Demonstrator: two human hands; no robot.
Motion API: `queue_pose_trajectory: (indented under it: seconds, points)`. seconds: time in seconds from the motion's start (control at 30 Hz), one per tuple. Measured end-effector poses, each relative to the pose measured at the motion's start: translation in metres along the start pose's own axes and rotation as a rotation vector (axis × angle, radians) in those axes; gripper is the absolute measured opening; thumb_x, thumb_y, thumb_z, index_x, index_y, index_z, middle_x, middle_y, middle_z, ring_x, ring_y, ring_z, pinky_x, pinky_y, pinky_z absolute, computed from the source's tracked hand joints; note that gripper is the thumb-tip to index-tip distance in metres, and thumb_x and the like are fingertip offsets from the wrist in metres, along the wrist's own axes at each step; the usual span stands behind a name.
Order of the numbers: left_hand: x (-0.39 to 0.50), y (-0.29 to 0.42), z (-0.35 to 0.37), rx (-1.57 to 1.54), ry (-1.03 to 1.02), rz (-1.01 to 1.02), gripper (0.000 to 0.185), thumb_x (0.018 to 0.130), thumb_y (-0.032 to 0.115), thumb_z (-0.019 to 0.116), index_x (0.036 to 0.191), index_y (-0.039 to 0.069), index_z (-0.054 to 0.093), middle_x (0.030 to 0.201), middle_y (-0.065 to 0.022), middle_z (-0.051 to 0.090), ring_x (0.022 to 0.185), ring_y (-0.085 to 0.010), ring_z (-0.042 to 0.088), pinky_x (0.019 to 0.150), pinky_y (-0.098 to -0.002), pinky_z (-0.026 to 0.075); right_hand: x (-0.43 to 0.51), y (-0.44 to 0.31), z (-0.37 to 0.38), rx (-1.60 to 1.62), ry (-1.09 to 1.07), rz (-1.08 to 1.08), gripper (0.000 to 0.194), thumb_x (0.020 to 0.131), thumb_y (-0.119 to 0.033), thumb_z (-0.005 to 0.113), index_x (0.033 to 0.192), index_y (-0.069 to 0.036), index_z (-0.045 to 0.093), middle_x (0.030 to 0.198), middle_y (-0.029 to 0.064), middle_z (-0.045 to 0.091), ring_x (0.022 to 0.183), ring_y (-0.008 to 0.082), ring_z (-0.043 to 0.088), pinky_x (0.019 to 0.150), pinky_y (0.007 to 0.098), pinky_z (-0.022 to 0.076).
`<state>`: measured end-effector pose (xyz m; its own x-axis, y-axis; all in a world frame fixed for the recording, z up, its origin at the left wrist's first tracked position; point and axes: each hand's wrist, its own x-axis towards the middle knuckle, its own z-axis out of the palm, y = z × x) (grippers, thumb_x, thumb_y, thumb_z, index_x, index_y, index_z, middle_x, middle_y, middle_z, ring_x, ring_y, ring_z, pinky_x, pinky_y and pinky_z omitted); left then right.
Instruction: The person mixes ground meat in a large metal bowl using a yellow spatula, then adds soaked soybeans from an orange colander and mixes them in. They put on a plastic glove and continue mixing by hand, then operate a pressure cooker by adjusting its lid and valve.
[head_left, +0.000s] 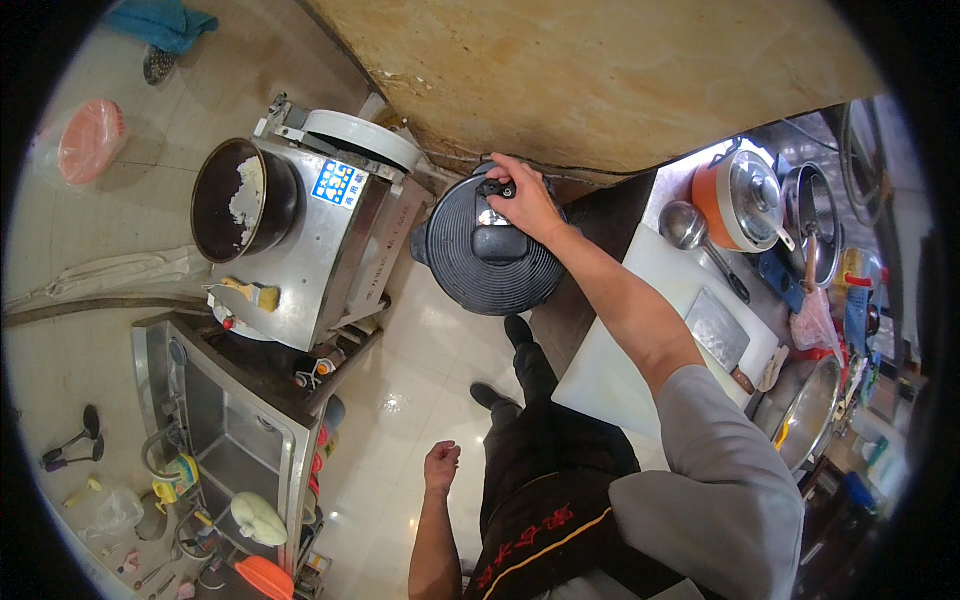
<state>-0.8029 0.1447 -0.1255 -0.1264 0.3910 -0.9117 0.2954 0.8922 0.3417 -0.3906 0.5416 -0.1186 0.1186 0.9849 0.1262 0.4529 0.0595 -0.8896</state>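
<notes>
My right hand (525, 196) reaches across to a large black electric pressure cooker (457, 262), its fingers around the dark knob (498, 189) on the ridged lid. A black lid handle (500, 244) lies just below the fingers. My left hand (442, 466) hangs low over the tiled floor with curled fingers and nothing visible in it. To the left of the cooker, a steel-topped machine (311, 255) carries a dark metal bowl (281, 202), tilted on its side, with white powdery or doughy matter (247, 193) inside, and a wooden-handled brush (264, 297).
A steel sink (296, 442) stands at lower left. On the right counter are a white cutting board (611, 375), a cleaver (716, 330), a steel ladle (684, 225), an orange lidded pot (712, 202) and a steel basin (814, 405). A marbled wall panel (600, 67) rises behind the cooker.
</notes>
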Motion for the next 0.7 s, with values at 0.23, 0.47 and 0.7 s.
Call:
queue_pose_trajectory:
  seconds: [0.23, 0.47, 0.7]
  points:
    - [0.001, 0.0032, -0.0006, 0.011, 0.003, 0.002, 0.027, 0.091, 0.019, 0.073, 0.114, 0.005, 0.07, 0.09, -0.0019, 0.07, 0.073, -0.0117, 0.062, 0.067, -0.0281, 0.054, -0.0002, -0.0036, -0.0018, 0.003, -0.014, 0.025, 0.073, 0.077, -0.009, 0.077, 0.145, -0.006, 0.05, 0.118, 0.0082, 0.07, 0.109, 0.0264, 0.062, 0.106, 0.0408, 0.04]
    - [0.0006, 0.0077, -0.0006, 0.007, 0.002, -0.03, 0.026, 0.092, 0.019, 0.073, 0.114, 0.005, 0.07, 0.09, -0.0016, 0.07, 0.074, -0.0118, 0.063, 0.067, -0.0283, 0.054, -0.0006, -0.0013, -0.0004, 0.017, -0.01, 0.039, 0.074, 0.077, -0.009, 0.078, 0.145, -0.007, 0.05, 0.117, 0.0079, 0.07, 0.108, 0.0265, 0.062, 0.106, 0.0407, 0.0401]
    - [0.0005, 0.007, -0.0003, 0.005, 0.006, -0.02, 0.027, 0.092, 0.019, 0.072, 0.114, 0.005, 0.069, 0.09, -0.0013, 0.069, 0.073, -0.0116, 0.062, 0.067, -0.028, 0.054, -0.0003, 0.0027, 0.0019, 0.05, 0.002, 0.029, 0.076, 0.076, -0.008, 0.079, 0.146, -0.007, 0.049, 0.118, 0.0076, 0.07, 0.108, 0.0266, 0.062, 0.106, 0.0408, 0.0405]
